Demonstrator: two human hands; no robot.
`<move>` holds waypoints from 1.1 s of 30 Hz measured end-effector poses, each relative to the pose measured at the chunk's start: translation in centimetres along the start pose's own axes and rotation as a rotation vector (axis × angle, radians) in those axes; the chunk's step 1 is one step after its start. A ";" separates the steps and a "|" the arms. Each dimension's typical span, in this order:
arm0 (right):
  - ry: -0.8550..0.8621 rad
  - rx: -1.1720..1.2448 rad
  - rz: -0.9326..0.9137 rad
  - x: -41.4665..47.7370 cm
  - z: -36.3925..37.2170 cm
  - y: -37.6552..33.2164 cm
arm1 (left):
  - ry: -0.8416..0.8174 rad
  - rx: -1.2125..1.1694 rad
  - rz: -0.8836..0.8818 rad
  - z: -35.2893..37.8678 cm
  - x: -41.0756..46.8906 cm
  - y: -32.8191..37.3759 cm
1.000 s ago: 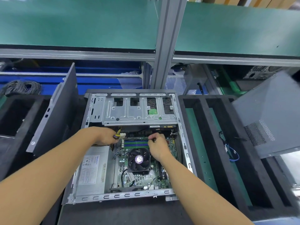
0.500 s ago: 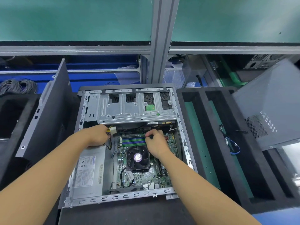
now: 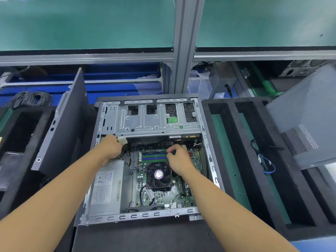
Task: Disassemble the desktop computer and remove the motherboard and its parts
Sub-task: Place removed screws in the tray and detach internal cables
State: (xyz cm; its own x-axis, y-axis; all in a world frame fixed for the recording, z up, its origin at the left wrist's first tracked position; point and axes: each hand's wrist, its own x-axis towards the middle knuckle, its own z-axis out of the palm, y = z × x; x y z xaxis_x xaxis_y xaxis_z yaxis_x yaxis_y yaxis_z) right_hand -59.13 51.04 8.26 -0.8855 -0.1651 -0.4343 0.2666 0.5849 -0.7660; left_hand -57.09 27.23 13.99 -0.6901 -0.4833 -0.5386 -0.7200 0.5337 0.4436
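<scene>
One open case point(image 3: 141, 216) holds one motherboard point(image 3: 163, 195). Up-left of its one fan point(image 3: 159, 174), the left hand point(image 3: 111, 147) grips one white plug point(image 3: 122, 140); just above the fan, the right hand point(image 3: 179, 159) pinches one dark clip point(image 3: 173, 152).

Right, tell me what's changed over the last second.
The left hand, still gripping the white plug, has drawn it a little left and farther away, toward the far left corner of the case. Nothing was taken up or let go. The right hand keeps pinching a small black part at the right end of the memory slots; fan and power supply unmoved.
</scene>
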 end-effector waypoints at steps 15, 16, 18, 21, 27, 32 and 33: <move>-0.009 -0.017 -0.023 -0.3 0.0 -0.1 | -0.037 0.283 0.150 0.1 -2.3 0.4; -0.008 -0.018 -0.023 -0.3 0.0 -0.1 | -0.043 0.308 0.194 0.0 -2.4 0.4; -0.011 -0.021 -0.011 -0.2 0.1 -0.1 | -0.080 0.333 0.304 -0.2 -2.7 0.0; -0.014 -0.025 0.006 0.0 0.2 -0.2 | -0.093 0.317 0.412 -0.3 -3.1 -0.6; -0.010 -0.029 0.009 0.1 0.4 -0.1 | -0.059 0.249 0.486 -0.7 -3.9 -0.3; -0.023 -0.020 0.010 0.1 0.2 -0.1 | 0.022 0.422 0.286 -0.1 -4.0 0.4; -0.026 -0.025 0.005 0.0 0.2 -0.1 | -0.012 0.522 0.228 -0.1 -4.2 0.8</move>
State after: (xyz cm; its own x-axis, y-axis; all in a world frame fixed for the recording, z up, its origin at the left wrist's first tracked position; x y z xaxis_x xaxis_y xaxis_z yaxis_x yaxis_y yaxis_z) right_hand -59.11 50.83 8.25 -0.8739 -0.1827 -0.4505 0.2611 0.6053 -0.7520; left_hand -54.78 29.59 16.64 -0.8208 -0.3094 -0.4801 -0.4192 0.8973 0.1385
